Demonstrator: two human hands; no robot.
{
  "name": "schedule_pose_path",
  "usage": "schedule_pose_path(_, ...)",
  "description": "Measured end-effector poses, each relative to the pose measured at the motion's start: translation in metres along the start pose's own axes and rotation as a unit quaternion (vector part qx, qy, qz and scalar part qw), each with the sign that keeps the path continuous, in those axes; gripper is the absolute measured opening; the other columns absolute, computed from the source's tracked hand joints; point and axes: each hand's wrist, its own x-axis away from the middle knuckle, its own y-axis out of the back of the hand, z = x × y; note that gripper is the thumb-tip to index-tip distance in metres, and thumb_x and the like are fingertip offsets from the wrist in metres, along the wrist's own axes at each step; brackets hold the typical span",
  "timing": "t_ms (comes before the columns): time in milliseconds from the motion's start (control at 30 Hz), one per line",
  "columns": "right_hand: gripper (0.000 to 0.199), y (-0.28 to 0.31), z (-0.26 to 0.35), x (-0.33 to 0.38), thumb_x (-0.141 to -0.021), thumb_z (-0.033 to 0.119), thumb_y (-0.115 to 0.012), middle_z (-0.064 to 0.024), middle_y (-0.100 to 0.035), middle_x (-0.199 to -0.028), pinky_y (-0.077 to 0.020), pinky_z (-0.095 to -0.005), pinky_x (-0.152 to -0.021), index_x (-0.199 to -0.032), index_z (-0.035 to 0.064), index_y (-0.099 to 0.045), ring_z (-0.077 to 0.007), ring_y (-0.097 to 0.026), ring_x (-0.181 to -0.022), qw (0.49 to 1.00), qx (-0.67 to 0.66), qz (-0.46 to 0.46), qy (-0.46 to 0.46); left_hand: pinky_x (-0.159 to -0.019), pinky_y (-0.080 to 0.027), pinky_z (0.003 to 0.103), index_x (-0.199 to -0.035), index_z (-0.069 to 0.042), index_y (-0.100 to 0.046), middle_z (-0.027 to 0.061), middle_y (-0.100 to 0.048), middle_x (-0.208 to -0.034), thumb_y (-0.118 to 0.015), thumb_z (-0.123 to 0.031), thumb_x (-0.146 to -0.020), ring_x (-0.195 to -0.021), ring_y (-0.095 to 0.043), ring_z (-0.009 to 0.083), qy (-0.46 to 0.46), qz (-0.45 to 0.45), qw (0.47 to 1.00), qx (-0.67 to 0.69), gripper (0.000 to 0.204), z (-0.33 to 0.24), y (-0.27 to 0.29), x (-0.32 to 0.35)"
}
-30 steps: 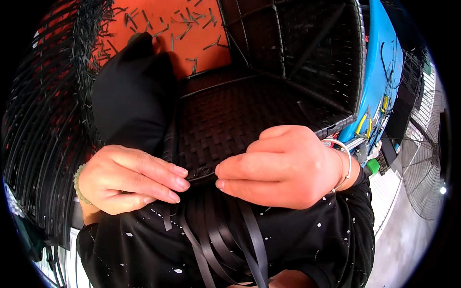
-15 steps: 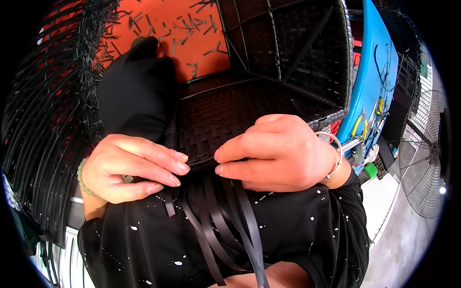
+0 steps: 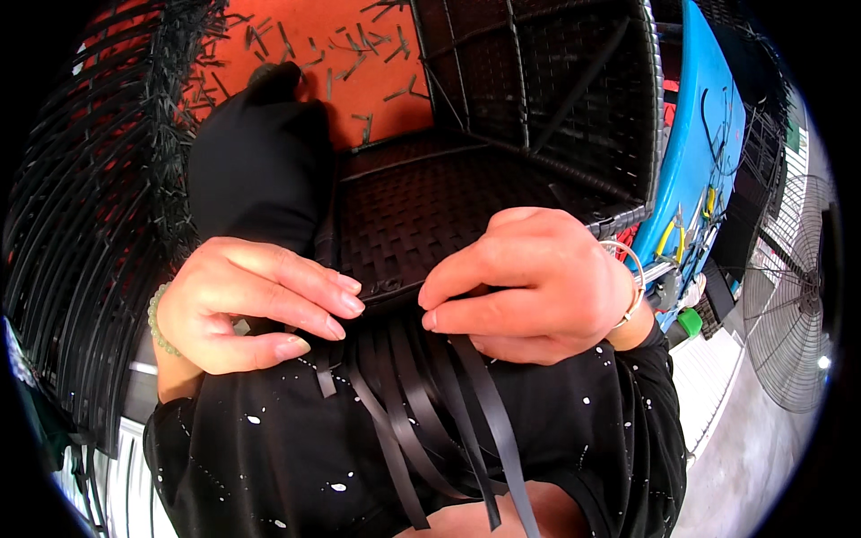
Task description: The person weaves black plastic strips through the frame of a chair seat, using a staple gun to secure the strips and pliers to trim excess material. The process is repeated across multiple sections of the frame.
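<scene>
A black woven wicker panel (image 3: 408,220) stretches away from my lap, its dark rim running between my hands. My left hand (image 3: 256,305) lies along the rim at the left, fingers straight and thumb apart. Just to the right, my right hand (image 3: 538,287) is pinched at the rim, thumb and fingers close together. The pinched spot is mostly hidden, but a flat black strip appears to be between the fingertips. Several loose flat black plastic strips (image 3: 408,403) hang from below the rim onto my lap.
A black woven side wall (image 3: 574,99) rises at the far right. Cut strip ends lie on a red surface (image 3: 372,94). A black cloth-covered shape (image 3: 256,170) is beyond my left hand. Long black strips (image 3: 72,269) curve at the left. Pliers (image 3: 671,235) rest near a blue panel; a fan (image 3: 789,296) stands right.
My right hand has shifted slightly right along the rim, widening the gap between the hands. My left hand has moved a little up and right. The hanging strips have swung slightly right.
</scene>
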Motion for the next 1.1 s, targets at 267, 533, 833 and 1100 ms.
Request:
schedule_pose_path(267, 0.022, -0.001, 0.002, -0.001, -0.074, 0.014, -0.075, -0.0045, -0.065, -0.091, -0.0446, -0.0326, -0.056, -0.093, 0.0058, -0.067, -0.0208, -0.059, -0.064, 1.0, 0.026, -0.007, 0.01, -0.092, -0.056, 0.042, -0.092, 0.003, -0.075, 0.0201, -0.072, -0.103, -0.069, -0.004, -0.073, -0.101, -0.069, 0.0346, -0.004, 0.0, 1.0, -0.007, 0.022, -0.001, 0.0, -0.003)
schedule_pose_path(533, 0.019, -0.005, 0.001, 0.005, -0.075, 0.011, -0.073, -0.0039, -0.066, -0.083, -0.0447, -0.0319, -0.054, -0.093, 0.0051, -0.068, -0.0209, -0.059, -0.062, 0.998, 0.008, -0.055, 0.016, -0.085, -0.058, 0.04, -0.089, 0.005, -0.074, 0.0208, -0.073, -0.096, -0.065, -0.006, -0.078, -0.093, -0.072, 0.034, -0.008, -0.042, 0.999, 0.001, 0.018, 0.001, -0.004, -0.003)
schedule_pose_path(833, 0.034, -0.012, 0.001, -0.009, -0.066, 0.027, -0.087, -0.0055, -0.066, -0.083, -0.0482, -0.0329, -0.06, -0.087, 0.0074, -0.069, -0.0239, -0.064, -0.071, 0.982, 0.129, -0.134, -0.039, -0.075, -0.049, 0.029, -0.112, 0.003, -0.069, 0.0115, -0.063, -0.096, -0.084, -0.03, -0.065, -0.084, -0.063, 0.0191, 0.04, -0.115, 0.967, -0.224, 0.059, -0.041, -0.019, -0.05)
schedule_pose_path(1100, 0.038, -0.008, 0.0, 0.014, -0.073, 0.042, -0.077, -0.0062, -0.061, -0.079, -0.0505, -0.0379, -0.069, -0.087, 0.0083, -0.067, -0.0274, -0.064, -0.078, 0.95, 0.274, -0.082, -0.125, -0.082, -0.054, 0.037, -0.108, 0.001, -0.07, 0.014, -0.067, -0.105, -0.078, -0.007, -0.071, -0.096, -0.067, 0.0303, -0.026, 0.076, 0.94, -0.331, 0.039, -0.06, -0.029, -0.072)
